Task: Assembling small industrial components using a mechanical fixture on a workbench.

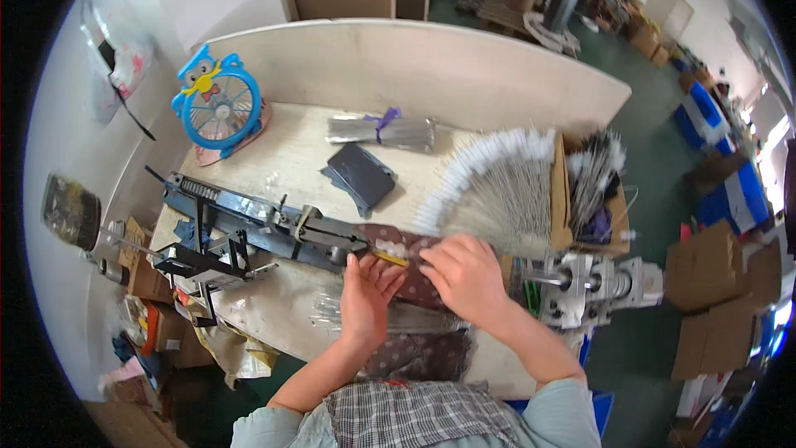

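Note:
My left hand (pixel 369 292) is at the middle of the bench, its fingers extended and apart, beside a small yellow strip (pixel 391 258) and a few small white pieces (pixel 388 246). Whether the fingertips touch the strip is unclear. Just to the right, my right hand (pixel 466 275) has its thumb and fingers pinched together; what they hold, if anything, is too small to name. Both hands are over a brown polka-dot cloth (pixel 421 289). A long dark metal jig (pixel 303 236) with a clamp ends close to my left fingertips.
White-tipped wire brushes (pixel 506 191) fan out at the back right, beside a cardboard box (pixel 565 199) of more. A metal machine (pixel 593 286) stands right. Behind are a tied wire bundle (pixel 381 131), dark flat pads (pixel 361 178) and a blue fan (pixel 220 108). A black frame (pixel 211 257) stands left.

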{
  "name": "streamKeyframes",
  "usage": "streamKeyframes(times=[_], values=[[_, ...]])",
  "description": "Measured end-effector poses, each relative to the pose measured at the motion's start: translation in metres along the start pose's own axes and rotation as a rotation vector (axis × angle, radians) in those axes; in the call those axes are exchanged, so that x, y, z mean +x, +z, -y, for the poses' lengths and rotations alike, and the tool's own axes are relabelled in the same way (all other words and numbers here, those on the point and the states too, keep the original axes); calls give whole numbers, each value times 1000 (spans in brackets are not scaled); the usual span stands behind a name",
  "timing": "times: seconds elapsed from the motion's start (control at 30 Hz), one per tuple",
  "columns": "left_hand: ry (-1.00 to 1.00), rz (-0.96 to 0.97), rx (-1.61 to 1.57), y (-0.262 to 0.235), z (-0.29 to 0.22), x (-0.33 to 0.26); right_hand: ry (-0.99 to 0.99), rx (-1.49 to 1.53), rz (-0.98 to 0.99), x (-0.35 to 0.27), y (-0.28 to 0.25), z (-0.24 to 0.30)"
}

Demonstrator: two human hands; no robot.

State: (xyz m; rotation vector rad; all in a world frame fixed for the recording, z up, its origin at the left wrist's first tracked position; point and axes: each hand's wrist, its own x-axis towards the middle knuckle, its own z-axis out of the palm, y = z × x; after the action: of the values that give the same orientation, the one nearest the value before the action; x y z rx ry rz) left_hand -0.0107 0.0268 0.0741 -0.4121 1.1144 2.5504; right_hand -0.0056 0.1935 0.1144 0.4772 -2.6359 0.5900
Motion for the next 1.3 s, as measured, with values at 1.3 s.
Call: streamKeyframes(times=[1.3], values=[[-87, 19, 290, -53, 11, 11, 232, -32, 380, -89, 7, -15]])
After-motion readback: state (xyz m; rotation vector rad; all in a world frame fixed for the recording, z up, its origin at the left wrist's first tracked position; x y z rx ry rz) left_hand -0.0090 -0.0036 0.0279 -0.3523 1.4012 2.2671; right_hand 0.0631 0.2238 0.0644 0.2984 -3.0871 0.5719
